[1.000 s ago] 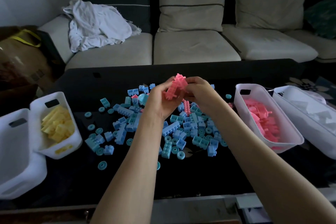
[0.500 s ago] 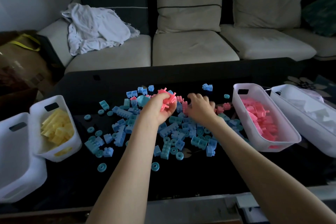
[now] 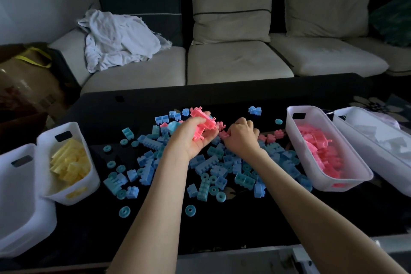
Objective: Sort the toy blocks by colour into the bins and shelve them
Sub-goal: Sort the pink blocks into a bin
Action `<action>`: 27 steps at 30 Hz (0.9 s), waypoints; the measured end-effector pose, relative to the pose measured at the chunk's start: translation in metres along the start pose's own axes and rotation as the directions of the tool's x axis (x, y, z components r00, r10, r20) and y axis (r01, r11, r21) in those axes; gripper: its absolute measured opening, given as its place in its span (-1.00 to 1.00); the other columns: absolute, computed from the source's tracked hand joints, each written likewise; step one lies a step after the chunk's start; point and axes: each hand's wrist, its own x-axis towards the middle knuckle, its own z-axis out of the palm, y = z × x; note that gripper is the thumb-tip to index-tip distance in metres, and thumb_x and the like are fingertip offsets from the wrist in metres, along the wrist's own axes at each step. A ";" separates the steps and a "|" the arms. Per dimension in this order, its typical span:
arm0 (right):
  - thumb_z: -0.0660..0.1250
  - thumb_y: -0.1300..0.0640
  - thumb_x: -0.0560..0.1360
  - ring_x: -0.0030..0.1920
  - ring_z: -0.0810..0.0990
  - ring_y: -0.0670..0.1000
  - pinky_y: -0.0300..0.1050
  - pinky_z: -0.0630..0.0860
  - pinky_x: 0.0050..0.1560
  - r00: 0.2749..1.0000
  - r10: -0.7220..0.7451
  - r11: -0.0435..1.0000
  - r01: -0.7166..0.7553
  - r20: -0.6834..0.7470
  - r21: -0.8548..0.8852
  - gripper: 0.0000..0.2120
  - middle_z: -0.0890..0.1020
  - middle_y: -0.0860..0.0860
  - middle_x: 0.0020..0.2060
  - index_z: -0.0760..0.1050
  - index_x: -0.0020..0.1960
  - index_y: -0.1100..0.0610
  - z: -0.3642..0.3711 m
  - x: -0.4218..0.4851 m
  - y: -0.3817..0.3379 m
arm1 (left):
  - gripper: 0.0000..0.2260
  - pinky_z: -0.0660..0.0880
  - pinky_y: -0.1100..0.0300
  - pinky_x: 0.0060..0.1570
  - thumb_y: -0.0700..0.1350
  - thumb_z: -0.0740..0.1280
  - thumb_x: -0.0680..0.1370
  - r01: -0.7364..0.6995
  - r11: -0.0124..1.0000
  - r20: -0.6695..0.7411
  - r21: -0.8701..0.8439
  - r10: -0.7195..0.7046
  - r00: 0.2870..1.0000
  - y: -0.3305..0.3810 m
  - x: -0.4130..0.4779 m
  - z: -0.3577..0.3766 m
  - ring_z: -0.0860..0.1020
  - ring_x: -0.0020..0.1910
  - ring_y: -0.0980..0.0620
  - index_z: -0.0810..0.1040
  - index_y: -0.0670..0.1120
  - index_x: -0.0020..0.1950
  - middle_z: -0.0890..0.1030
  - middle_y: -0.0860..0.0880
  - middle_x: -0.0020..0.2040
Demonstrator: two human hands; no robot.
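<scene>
left hand (image 3: 193, 140) grips a clump of pink blocks (image 3: 203, 123), right hand (image 3: 241, 138) pinches a loose pink block (image 3: 223, 134).

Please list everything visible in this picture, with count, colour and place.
table: one, black, before the sofa
blue blocks: many, blue and teal, scattered mid-table
loose pink blocks: few, pink, among the blue, towards the right
yellow-block bin: one, white, table's left
far-left bin: one, white, left edge
pink-block bin: one, white, table's right
far-right bin: one, white, holds pale pieces
sofa: one, beige, behind table
cloth: one, white, crumpled on sofa
bag: one, brown, far left
left hand: grips pink block cluster
right hand: fingers curled onto loose pink blocks
</scene>
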 end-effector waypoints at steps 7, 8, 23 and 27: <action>0.17 0.07 0.58 0.10 0.48 0.14 0.00 0.26 0.11 0.979 -0.012 0.976 0.055 -0.205 0.209 -0.78 0.59 0.08 0.00 0.49 0.11 0.15 -0.025 -0.007 0.004 | -0.92 0.52 0.23 -0.24 -0.26 0.24 0.57 0.080 0.893 -0.204 0.442 0.013 0.979 -0.019 0.007 0.025 0.53 -0.19 0.02 0.50 -0.12 -0.05 0.55 -0.11 -0.12; 0.16 0.04 0.59 0.04 0.52 0.13 -0.02 0.25 0.06 0.975 -0.002 0.963 0.062 -0.221 0.264 -0.78 0.62 0.07 -0.08 0.48 0.10 0.15 -0.036 -0.007 0.005 | -0.91 0.47 0.26 -0.29 -0.26 0.24 0.57 0.077 0.880 -0.168 0.468 0.003 0.986 -0.018 0.007 0.030 0.52 -0.23 0.04 0.49 -0.11 -0.08 0.56 -0.10 -0.14; 0.21 0.20 0.56 -0.13 0.52 -0.04 -0.36 0.32 -0.27 0.955 0.149 0.958 -0.076 -0.257 0.275 -0.77 0.64 0.04 -0.01 0.59 0.12 0.13 -0.152 -0.034 0.170 | -0.70 0.49 0.29 -0.03 -0.15 0.27 0.58 -0.488 0.444 0.493 0.752 0.113 0.863 -0.074 -0.009 0.138 0.52 0.05 0.22 0.49 0.14 0.26 0.55 0.09 0.19; 0.19 0.19 0.53 -0.20 0.56 -0.02 -0.24 0.37 -0.25 0.952 0.193 0.947 -0.117 -0.238 0.299 -0.78 0.68 0.05 -0.11 0.62 -0.07 0.07 -0.157 -0.030 0.179 | -0.46 0.38 0.45 -0.30 0.04 0.27 0.59 -0.553 0.144 0.523 0.821 0.200 0.828 -0.098 -0.006 0.165 0.47 -0.08 0.22 0.16 0.04 0.52 0.48 -0.01 0.32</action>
